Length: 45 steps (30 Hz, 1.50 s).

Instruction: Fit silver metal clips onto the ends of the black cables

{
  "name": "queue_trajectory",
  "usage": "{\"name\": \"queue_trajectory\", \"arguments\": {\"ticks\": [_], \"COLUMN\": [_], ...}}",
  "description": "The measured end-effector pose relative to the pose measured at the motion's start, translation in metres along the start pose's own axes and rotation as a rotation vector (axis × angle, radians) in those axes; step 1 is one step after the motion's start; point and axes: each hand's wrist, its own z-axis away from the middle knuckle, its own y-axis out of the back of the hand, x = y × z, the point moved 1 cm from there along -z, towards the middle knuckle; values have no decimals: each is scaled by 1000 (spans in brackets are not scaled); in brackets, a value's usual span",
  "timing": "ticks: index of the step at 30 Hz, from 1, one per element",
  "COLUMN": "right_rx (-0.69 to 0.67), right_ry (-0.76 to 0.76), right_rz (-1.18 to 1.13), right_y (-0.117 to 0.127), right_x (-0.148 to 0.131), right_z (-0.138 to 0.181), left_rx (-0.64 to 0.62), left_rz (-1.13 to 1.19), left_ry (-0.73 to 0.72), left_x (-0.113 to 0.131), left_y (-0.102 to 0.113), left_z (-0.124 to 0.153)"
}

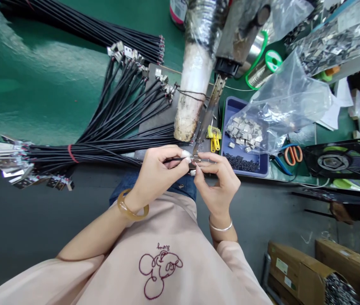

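My left hand point(157, 169) pinches the end of a thin black cable point(175, 159) at the bench's front edge. My right hand point(220, 180) meets it fingertip to fingertip, pinching a small metal connector shell point(195, 159) at the cable's tip. Both hands sit just below a soldering iron tip point(210, 108) that slants down from a taped fixture point(195, 84). Bundles of black cables point(119, 118) with metal plugs fan out to the left.
A blue tray point(246, 163) holds small black parts and a clear bag of metal shells point(246, 129). Orange-handled scissors point(289, 154), a solder spool point(264, 65), a small fan point(339, 161) and cardboard boxes point(303, 271) lie to the right.
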Motion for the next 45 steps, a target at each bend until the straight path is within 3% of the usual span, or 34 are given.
{"name": "queue_trajectory", "arguments": {"ticks": [7,13,23,28,34,45], "right_rx": [29,-18,10,20,9,18], "right_ry": [15,-151,71,70,67,71], "right_rz": [27,-106,76,90,104,98], "right_y": [1,1,-3,-5,-4,-4], "right_x": [-1,2,1,0,4,0], "right_z": [3,2,-5,-5,2,0], "left_rx": [-32,-38,21,78,18,72], "left_rz": [-12,-73,-146,-126,-116,-126], "left_ry": [-7,-121,-140,-207,-194,-227], "left_x": [-7,-4,-8,-10,-13,-7], "left_y": [-2,1,-2,-3,-4,-5], "left_z": [2,4,3,2,2,3]}}
